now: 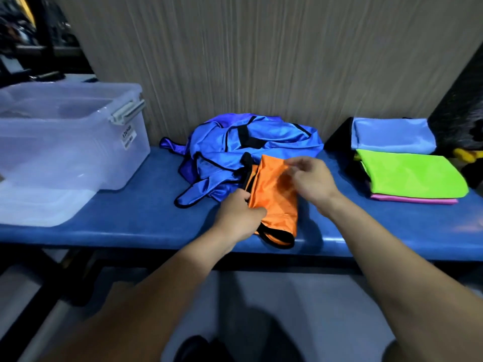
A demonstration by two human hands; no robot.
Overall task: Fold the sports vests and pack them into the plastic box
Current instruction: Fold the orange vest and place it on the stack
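The orange vest (274, 202), trimmed in black, is lying part-folded on the blue counter (136, 215), its near end reaching the counter's front edge. The left hand (239, 216) is pinching the vest's left edge, its grip clenched on the cloth. The right hand (312, 178) is hovering over the vest's far right corner with fingers loosely curled toward the fabric; I cannot tell whether its grip is actually holding the cloth. Just behind the orange vest, touching it, a heap of unfolded blue vests (251, 152) is sitting against the wall. Well to the left of the orange vest the clear plastic box (78, 142) is standing open. To its right, a stack of folded vests (407, 171) is resting, light blue, green and pink.
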